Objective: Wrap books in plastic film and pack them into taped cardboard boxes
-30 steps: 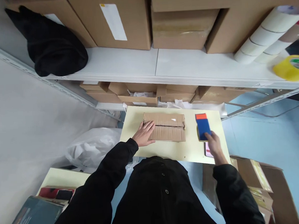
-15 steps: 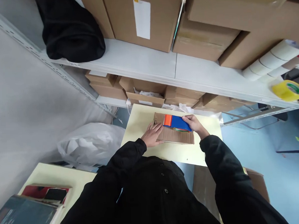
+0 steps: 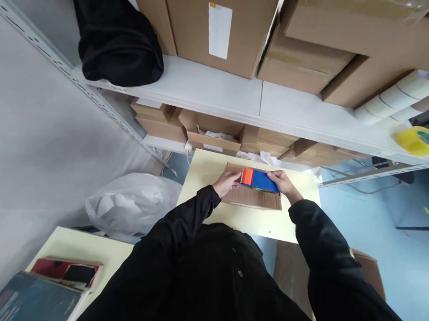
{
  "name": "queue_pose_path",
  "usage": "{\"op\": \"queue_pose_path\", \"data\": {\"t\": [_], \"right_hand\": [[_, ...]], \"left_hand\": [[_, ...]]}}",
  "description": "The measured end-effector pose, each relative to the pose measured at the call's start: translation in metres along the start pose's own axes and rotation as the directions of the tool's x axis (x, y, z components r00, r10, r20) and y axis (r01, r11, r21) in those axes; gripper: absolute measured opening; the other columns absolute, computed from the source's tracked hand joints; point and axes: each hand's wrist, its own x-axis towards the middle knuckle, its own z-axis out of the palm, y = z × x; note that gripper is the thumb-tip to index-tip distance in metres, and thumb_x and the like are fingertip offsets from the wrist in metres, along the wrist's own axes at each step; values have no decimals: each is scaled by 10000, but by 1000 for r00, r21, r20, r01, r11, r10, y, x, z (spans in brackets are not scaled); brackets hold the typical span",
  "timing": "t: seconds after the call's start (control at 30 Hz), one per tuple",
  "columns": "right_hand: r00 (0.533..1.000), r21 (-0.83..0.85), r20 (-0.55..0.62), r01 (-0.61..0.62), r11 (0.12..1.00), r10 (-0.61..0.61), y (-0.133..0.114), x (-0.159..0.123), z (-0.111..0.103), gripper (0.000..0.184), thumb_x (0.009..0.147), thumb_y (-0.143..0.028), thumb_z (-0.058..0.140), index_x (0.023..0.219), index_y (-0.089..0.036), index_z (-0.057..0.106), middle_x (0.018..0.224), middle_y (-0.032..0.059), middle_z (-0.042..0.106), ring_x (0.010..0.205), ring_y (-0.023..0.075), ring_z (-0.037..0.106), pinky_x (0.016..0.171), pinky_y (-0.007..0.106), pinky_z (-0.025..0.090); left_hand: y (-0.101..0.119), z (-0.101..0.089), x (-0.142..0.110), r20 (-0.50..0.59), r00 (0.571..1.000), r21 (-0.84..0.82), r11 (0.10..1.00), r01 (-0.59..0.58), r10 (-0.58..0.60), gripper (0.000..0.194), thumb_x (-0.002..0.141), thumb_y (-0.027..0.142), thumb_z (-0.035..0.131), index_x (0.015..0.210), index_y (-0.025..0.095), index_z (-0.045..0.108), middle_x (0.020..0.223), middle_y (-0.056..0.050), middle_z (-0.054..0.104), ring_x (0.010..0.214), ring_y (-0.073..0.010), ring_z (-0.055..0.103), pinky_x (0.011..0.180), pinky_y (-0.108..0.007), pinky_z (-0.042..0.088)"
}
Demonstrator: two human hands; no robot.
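Observation:
A small blue and orange notebook (image 3: 261, 180), with a white coil-like edge at its left end and coloured layers along its near side, is held over a shallow open cardboard box (image 3: 248, 200). At the orange end, my left hand (image 3: 228, 182) pinches it with closed fingers. My right hand (image 3: 282, 184) grips the blue end, thumb on top and the other fingers partly hidden. The box lies on a pale yellow table (image 3: 200, 167).
Behind the table stands a shelf (image 3: 210, 86) with cardboard boxes (image 3: 225, 30), a black cloth bundle (image 3: 120, 45) and yellow tape (image 3: 419, 140). A clear plastic bag (image 3: 130, 203) lies at the left. Books (image 3: 35, 304) lie on another table at lower left.
My left hand has lifted off the box's left side and taken hold of the notebook's orange end. My right hand keeps its grip. The view has shifted slightly.

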Motion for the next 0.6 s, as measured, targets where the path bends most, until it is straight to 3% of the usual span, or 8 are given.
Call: {"op": "queue_pose_path", "data": {"t": [0.13,0.3,0.6], "right_hand": [[1000,10,0,-8,1000,8,-1,0,1,585,687,-707,588,488,-184,418,473,-53,310,467,66,245,445,235,205],[1000,39,10,-6,999,5,1,2,-1,597,671,-717,595,472,-189,401,466,-58,287,454,61,226,433,234,193],[1000,52,19,5,999,-6,7,4,-6,601,668,-721,594,464,-194,389,459,-56,289,447,64,231,423,232,200]], "left_hand": [[-2,7,2,-50,999,-122,992,15,-21,351,647,416,805,808,160,628,773,-19,677,667,-96,622,630,-213,431],[-8,7,4,-19,997,-241,968,64,-71,293,648,344,822,760,163,621,752,-3,675,644,-80,615,593,-194,421],[-24,13,12,-41,999,-357,934,13,-29,279,622,319,839,685,149,626,682,0,658,605,-76,593,557,-191,421]]}}
